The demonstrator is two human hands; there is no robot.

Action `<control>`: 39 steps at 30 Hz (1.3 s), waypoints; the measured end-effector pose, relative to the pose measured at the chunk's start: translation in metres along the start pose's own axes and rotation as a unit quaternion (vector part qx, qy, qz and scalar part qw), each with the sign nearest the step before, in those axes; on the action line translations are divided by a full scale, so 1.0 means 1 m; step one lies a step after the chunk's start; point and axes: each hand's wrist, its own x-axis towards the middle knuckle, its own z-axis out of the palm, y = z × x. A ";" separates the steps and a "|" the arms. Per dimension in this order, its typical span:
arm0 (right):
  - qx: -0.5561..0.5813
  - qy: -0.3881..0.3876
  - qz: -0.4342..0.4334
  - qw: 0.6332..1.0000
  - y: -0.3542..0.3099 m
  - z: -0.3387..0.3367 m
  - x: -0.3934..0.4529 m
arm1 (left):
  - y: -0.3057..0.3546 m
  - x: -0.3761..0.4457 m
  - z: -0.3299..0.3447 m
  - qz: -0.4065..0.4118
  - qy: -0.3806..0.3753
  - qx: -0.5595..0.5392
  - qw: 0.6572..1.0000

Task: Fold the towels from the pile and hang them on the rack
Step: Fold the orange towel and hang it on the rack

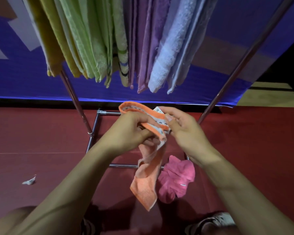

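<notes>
Orange towel (148, 177) in both my hands, centre of the frame, below the loaded rack (78, 106).

At upper left hang the yellow towels (53, 48), then the green towels (92, 48), the purple towels (143, 48) and the pale blue towels (170, 53) at upper right. My left hand (134, 129) clenches the orange towel's bunched edge; my right hand (185, 131) pinches its striped border, the rest dangling. The pink towel (176, 178) lies crumpled on the red floor (41, 133), lower right of centre.
</notes>
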 end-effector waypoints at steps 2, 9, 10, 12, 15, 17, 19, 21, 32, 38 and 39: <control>-0.020 -0.005 -0.006 1.000 -0.001 0.001 -0.002 | 0.000 0.000 0.005 -0.013 -0.018 -0.005 1.000; 0.002 -0.069 0.013 0.998 -0.001 0.000 -0.006 | -0.006 0.003 0.002 0.086 0.019 0.196 0.977; 0.009 -0.072 0.014 0.997 -0.002 -0.001 -0.007 | -0.008 0.004 0.001 0.098 0.017 0.221 0.970; 0.028 -0.072 0.021 0.997 -0.003 -0.004 -0.007 | -0.009 0.005 -0.001 0.099 0.007 0.234 0.967; 0.050 -0.090 0.022 0.994 -0.007 -0.006 -0.009 | -0.007 0.003 -0.003 0.096 -0.006 0.232 0.968; 0.051 -0.105 0.021 0.993 -0.007 -0.005 -0.010 | -0.007 0.003 -0.003 0.097 -0.009 0.248 0.964; 0.054 -0.117 0.027 0.991 -0.007 -0.004 -0.010 | -0.009 0.003 -0.003 0.103 -0.005 0.265 0.959; 0.059 -0.126 0.034 0.990 -0.008 -0.004 -0.011 | -0.012 0.004 -0.003 0.109 -0.002 0.280 0.954; -0.104 -0.040 -0.040 0.993 -0.005 0.000 -0.008 | -0.013 0.007 -0.006 0.087 0.020 0.272 0.958; -0.238 -0.008 -0.119 0.964 -0.011 -0.009 -0.019 | -0.006 0.003 -0.025 -0.190 0.023 0.005 0.982; -0.250 -0.020 -0.130 0.959 -0.013 -0.006 -0.023 | -0.004 0.004 -0.028 -0.201 0.047 -0.055 0.977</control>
